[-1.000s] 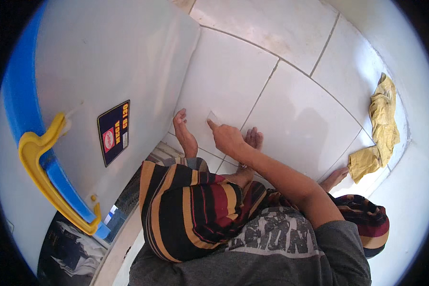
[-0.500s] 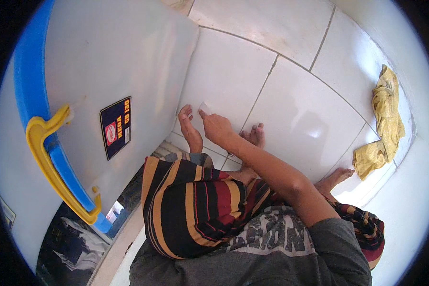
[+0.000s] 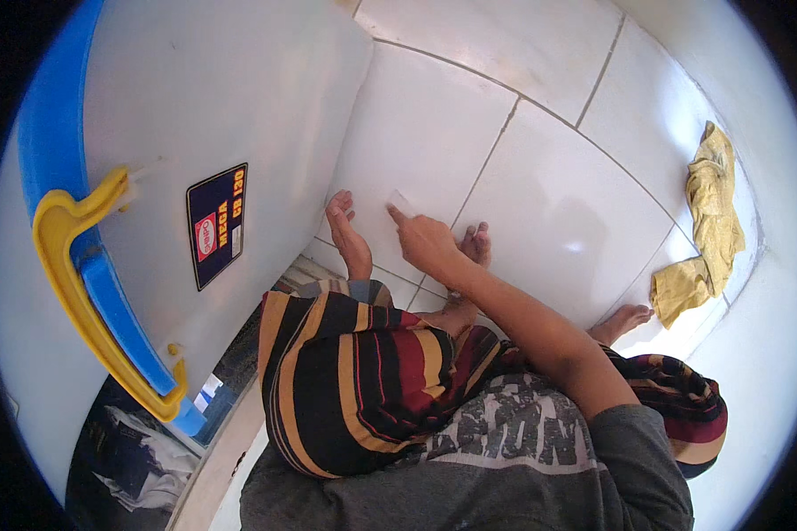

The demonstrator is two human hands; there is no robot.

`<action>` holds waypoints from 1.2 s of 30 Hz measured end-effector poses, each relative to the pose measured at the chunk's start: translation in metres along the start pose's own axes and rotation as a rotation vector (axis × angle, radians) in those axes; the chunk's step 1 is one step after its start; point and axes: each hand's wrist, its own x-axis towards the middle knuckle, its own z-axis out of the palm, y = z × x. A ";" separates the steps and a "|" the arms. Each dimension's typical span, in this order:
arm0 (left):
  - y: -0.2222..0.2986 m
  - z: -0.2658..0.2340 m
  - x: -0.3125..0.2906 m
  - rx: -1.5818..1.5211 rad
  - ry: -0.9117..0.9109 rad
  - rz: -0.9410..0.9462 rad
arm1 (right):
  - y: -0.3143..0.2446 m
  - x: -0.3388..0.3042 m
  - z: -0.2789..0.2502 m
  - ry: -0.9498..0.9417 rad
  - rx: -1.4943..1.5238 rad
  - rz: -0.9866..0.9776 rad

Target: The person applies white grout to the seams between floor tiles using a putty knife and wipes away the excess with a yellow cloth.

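My right hand [image 3: 428, 245] reaches over the white floor tiles [image 3: 452, 115], its index finger stretched forward. At its fingertips is a small, flat, whitish piece [image 3: 403, 203], pinched against the tile; its exact kind is too small to make out. To the left, my left hand [image 3: 351, 235] is held on edge near the box's lower wall, palm toward the right hand. Its fingers are loosely bent and apart, with nothing visible in them. My bare foot [image 3: 475, 244] is just behind the right hand.
A large white cooler box [image 3: 283, 115] with a blue rim and yellow handle [image 3: 80, 292] stands close on the left. A crumpled yellow cloth [image 3: 715, 203] lies at the right by the wall [image 3: 770, 159]. White crumpled material [image 3: 159, 465] is at lower left.
My right hand has shifted slightly to the right with the whitish piece, widening its gap from my left hand. The left hand stays in nearly the same place.
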 end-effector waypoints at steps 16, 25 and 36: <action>0.096 0.040 -0.035 -0.349 -0.548 -0.711 | -0.007 -0.011 -0.090 0.277 0.429 -0.013; 0.083 0.057 -0.025 -0.623 -0.861 -0.513 | 0.115 -0.071 -0.174 0.674 -0.321 -0.241; 0.127 0.030 -0.049 -0.364 -0.360 -0.230 | 0.329 -0.228 -0.351 0.655 -0.628 0.554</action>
